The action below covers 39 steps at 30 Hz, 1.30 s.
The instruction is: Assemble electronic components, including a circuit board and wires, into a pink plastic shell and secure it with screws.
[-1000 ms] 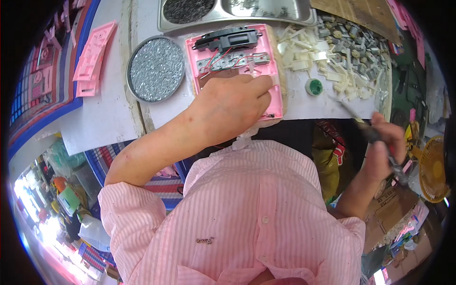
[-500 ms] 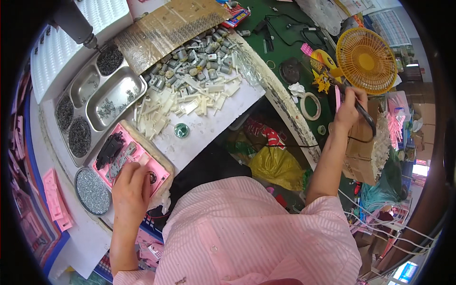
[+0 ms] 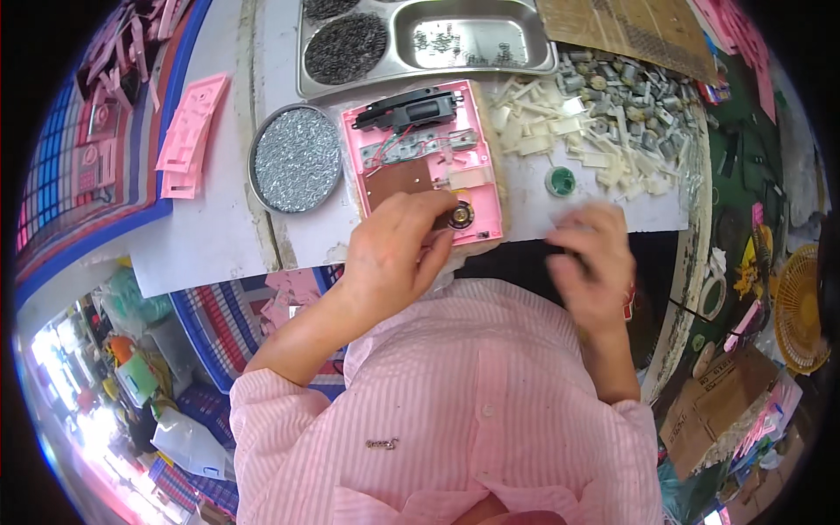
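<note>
An open pink plastic casing [image 3: 492, 179] lies on a padded block at the table's near edge. Inside it are a black plastic mechanism [image 3: 424, 109], a metal strip with red wires [image 3: 411, 147], a brown board [image 3: 398, 184] and a black round part with a brass-coloured centre [image 3: 461, 214]. My left hand [image 3: 389, 249] grips the casing's near side, its thumb and forefinger closed beside the round part; the fingertips' exact contact is partly hidden. Blurred by motion, my right hand [image 3: 599, 262] hovers right of the casing, fingers apart, with nothing visible in it.
A round dish of small metal pieces [image 3: 296, 157] stands left of the casing. Behind is a steel compartment tray [image 3: 551, 57] with springs. White plastic parts [image 3: 534, 122], small motors [image 3: 630, 96] and a green-filled little pot [image 3: 560, 181] lie to the right. A yellow fan [image 3: 801, 306] stands farther right.
My right hand has let go of the dark pen-shaped tool with a cable near the fan and come back toward the casing. The view has swung left; my left hand stays at the casing.
</note>
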Each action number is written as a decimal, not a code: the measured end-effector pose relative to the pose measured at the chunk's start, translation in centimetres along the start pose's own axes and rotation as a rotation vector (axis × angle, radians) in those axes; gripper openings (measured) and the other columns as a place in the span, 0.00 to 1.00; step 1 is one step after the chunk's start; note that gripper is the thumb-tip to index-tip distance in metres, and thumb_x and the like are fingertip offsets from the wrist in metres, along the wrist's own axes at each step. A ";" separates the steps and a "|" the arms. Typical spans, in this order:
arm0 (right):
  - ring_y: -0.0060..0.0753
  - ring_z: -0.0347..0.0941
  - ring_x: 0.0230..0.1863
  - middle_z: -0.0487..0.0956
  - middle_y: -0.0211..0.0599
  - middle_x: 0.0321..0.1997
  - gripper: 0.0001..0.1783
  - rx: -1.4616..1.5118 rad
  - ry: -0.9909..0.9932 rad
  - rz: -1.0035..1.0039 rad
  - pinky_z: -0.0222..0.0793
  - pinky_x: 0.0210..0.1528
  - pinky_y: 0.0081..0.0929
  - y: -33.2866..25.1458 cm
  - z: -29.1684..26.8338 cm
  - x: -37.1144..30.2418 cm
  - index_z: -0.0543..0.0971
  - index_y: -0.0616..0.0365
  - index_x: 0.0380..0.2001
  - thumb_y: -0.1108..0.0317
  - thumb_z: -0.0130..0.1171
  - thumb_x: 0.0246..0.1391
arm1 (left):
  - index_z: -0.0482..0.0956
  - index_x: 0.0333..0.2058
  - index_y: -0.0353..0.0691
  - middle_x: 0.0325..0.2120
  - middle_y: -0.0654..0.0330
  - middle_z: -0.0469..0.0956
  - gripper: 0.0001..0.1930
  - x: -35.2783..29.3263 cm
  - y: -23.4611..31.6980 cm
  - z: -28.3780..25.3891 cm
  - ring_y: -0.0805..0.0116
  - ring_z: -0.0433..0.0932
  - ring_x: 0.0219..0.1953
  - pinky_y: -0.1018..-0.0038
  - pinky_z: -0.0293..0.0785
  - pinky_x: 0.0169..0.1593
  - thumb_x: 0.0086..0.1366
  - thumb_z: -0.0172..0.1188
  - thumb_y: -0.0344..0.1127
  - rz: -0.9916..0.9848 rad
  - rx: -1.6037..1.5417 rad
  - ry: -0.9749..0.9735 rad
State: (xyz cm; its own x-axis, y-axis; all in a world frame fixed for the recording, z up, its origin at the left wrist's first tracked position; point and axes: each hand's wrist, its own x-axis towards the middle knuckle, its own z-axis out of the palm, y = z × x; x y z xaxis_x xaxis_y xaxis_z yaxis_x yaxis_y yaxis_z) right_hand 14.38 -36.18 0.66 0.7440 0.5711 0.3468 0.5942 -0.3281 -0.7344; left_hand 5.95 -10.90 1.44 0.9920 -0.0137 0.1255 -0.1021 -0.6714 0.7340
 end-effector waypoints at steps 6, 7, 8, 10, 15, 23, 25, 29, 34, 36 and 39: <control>0.67 0.48 0.70 0.65 0.50 0.68 0.19 -0.271 -0.183 -0.041 0.51 0.68 0.56 -1.6 5.0 4.1 0.83 0.52 0.40 0.57 0.71 0.45 | 0.76 0.44 0.38 0.43 0.54 0.79 0.16 0.4 -1.3 0.5 0.53 0.78 0.37 0.60 0.75 0.40 0.55 0.65 0.26 0.152 -0.021 0.058; 0.66 0.49 0.70 0.66 0.50 0.67 0.18 -0.269 -0.190 -0.032 0.51 0.68 0.55 -1.9 5.0 4.1 0.83 0.52 0.40 0.58 0.70 0.46 | 0.76 0.43 0.39 0.44 0.55 0.79 0.16 0.7 -1.6 0.5 0.53 0.77 0.38 0.60 0.75 0.41 0.55 0.66 0.27 0.171 -0.026 0.077; 0.65 0.49 0.69 0.67 0.49 0.66 0.17 -0.269 -0.201 -0.020 0.51 0.68 0.55 -2.3 4.8 4.1 0.83 0.53 0.40 0.59 0.70 0.46 | 0.77 0.43 0.40 0.44 0.55 0.77 0.17 1.6 -1.4 0.1 0.54 0.76 0.39 0.60 0.73 0.42 0.53 0.67 0.27 0.198 0.076 0.107; 0.61 0.56 0.66 0.71 0.47 0.62 0.15 -0.247 -0.178 -0.039 0.55 0.65 0.53 -2.3 4.4 4.5 0.83 0.54 0.38 0.60 0.69 0.47 | 0.80 0.43 0.42 0.46 0.57 0.75 0.18 4.2 -1.3 -1.0 0.55 0.75 0.42 0.61 0.70 0.45 0.50 0.69 0.28 0.253 0.287 0.166; 0.46 0.75 0.42 0.81 0.39 0.36 0.10 -0.033 -0.017 0.071 0.68 0.46 0.39 0.4 3.9 8.2 0.82 0.59 0.32 0.65 0.67 0.48 | 0.81 0.38 0.46 0.46 0.59 0.73 0.15 6.3 -4.0 -2.6 0.55 0.72 0.46 0.57 0.63 0.49 0.49 0.70 0.33 0.366 0.443 0.128; 0.44 0.74 0.30 0.78 0.37 0.23 0.12 -0.427 -0.196 -0.051 0.69 0.36 0.40 -0.6 5.7 12.2 0.79 0.57 0.22 0.60 0.66 0.46 | 0.81 0.32 0.46 0.47 0.61 0.75 0.12 5.7 -5.5 -2.8 0.58 0.72 0.47 0.59 0.64 0.51 0.46 0.69 0.33 0.536 0.423 0.129; 0.45 0.75 0.29 0.79 0.39 0.23 0.11 -0.523 -0.219 -0.106 0.69 0.35 0.42 -1.2 5.8 12.2 0.78 0.57 0.20 0.62 0.65 0.45 | 0.82 0.30 0.46 0.49 0.63 0.76 0.10 5.6 -5.9 -2.8 0.60 0.72 0.49 0.58 0.64 0.53 0.46 0.66 0.34 0.648 0.472 0.116; 0.50 0.77 0.27 0.79 0.43 0.22 0.09 -0.515 -0.196 -0.079 0.71 0.33 0.45 -0.5 5.6 12.0 0.78 0.57 0.19 0.64 0.64 0.45 | 0.82 0.31 0.46 0.48 0.65 0.78 0.09 6.5 -5.4 -3.7 0.63 0.72 0.51 0.56 0.61 0.56 0.49 0.63 0.37 0.745 0.552 0.026; 0.50 0.78 0.30 0.79 0.44 0.23 0.09 -0.259 -0.232 0.189 0.73 0.35 0.45 -0.2 5.4 12.1 0.81 0.58 0.23 0.64 0.64 0.43 | 0.83 0.35 0.48 0.45 0.67 0.78 0.10 6.5 -6.0 -3.8 0.63 0.72 0.51 0.55 0.60 0.56 0.53 0.64 0.37 0.647 0.547 0.001; 0.45 0.77 0.31 0.79 0.40 0.24 0.08 -0.537 -0.204 -0.008 0.70 0.33 0.42 -0.7 6.4 11.7 0.80 0.57 0.22 0.64 0.62 0.43 | 0.82 0.36 0.48 0.43 0.67 0.78 0.11 6.7 -5.8 -3.6 0.64 0.72 0.50 0.56 0.59 0.57 0.52 0.62 0.37 0.633 0.520 0.003; 0.39 0.73 0.30 0.77 0.37 0.24 0.07 -0.822 -0.200 -0.264 0.65 0.31 0.36 -1.7 7.0 11.3 0.77 0.54 0.20 0.63 0.60 0.42 | 0.82 0.38 0.47 0.45 0.65 0.78 0.13 6.9 -5.6 -3.7 0.61 0.72 0.50 0.54 0.59 0.57 0.52 0.65 0.39 0.621 0.491 -0.031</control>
State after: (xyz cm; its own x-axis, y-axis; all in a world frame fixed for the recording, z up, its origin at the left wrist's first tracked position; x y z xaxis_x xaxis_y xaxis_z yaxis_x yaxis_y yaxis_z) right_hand 19.57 -23.87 1.75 0.5301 0.8003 0.2802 0.8279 -0.5599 0.0328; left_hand 13.05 -4.45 0.67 0.7666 -0.5088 0.3918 -0.6005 -0.7841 0.1565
